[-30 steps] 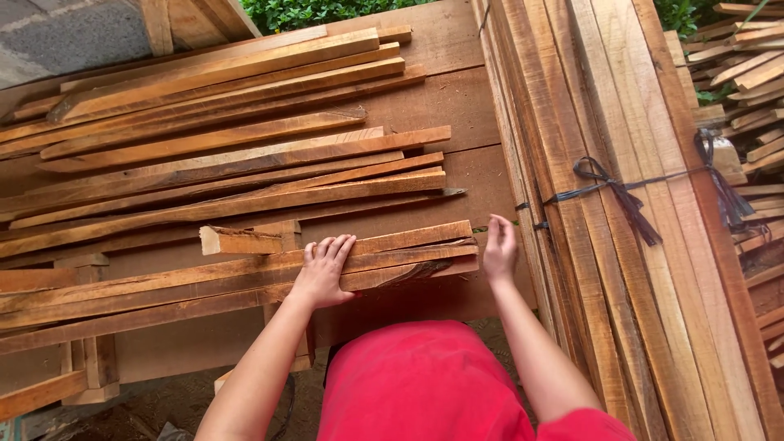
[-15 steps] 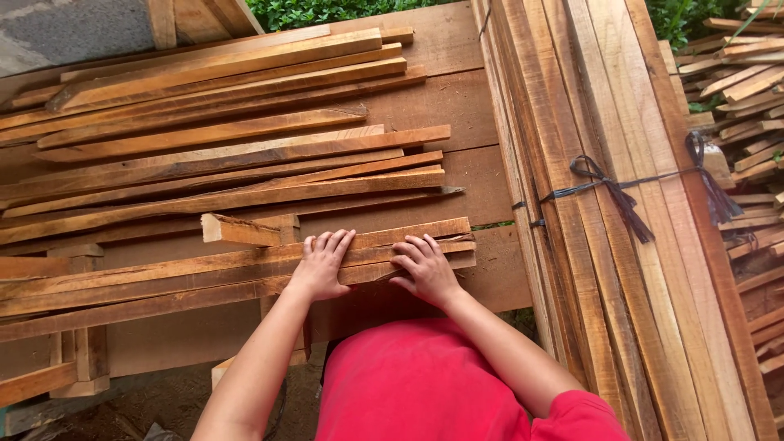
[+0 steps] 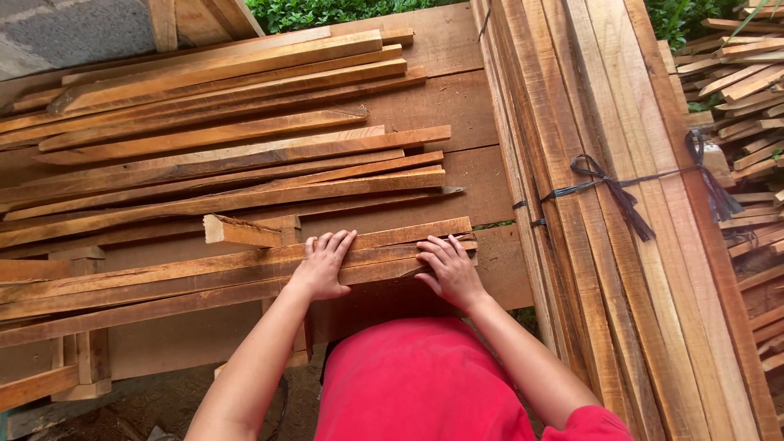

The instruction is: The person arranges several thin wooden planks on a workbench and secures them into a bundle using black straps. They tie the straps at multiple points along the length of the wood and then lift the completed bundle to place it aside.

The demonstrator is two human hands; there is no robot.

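My left hand [image 3: 322, 265] lies flat, fingers spread, on a long reddish wooden slat [image 3: 180, 273] at the near edge of a wooden work surface. About a hand's width to the right, my right hand [image 3: 449, 268] presses palm-down on the same group of slats, near their right ends. A short wooden block [image 3: 245, 230] sits just beyond my left hand. Neither hand grips anything; both rest on top of the wood.
A loose pile of long slats [image 3: 229, 147] covers the wide boards behind. A tall bundle of planks [image 3: 637, 212] tied with dark cord [image 3: 612, 184] runs along the right. More slats [image 3: 743, 90] lie at far right. Green plants show beyond.
My right hand has moved left from the slats' right end and settled flat on top of them. My left hand has stayed in place.
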